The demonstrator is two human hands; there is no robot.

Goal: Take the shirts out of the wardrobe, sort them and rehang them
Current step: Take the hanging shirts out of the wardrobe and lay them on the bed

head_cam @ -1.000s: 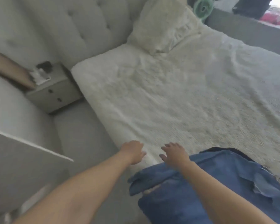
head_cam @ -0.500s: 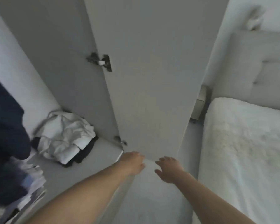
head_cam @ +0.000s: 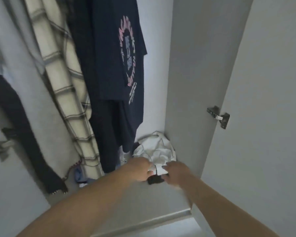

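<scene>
Both hands, left hand (head_cam: 139,169) and right hand (head_cam: 175,171), reach the white bundle (head_cam: 156,149) in the wardrobe corner (head_cam: 162,130), beside hanging shirts (head_cam: 109,65); the grips, blurred, seem pinching.

Two bare forearms reach in from the bottom edge; no sleeve, cuff, watch or band covers either as far as they show; the left hand (head_cam: 138,169) and the right hand (head_cam: 176,173) are gloveless, with no ring to be made out; motion blur smears the fingers and knuckles, so finer marks cannot be told.
</scene>
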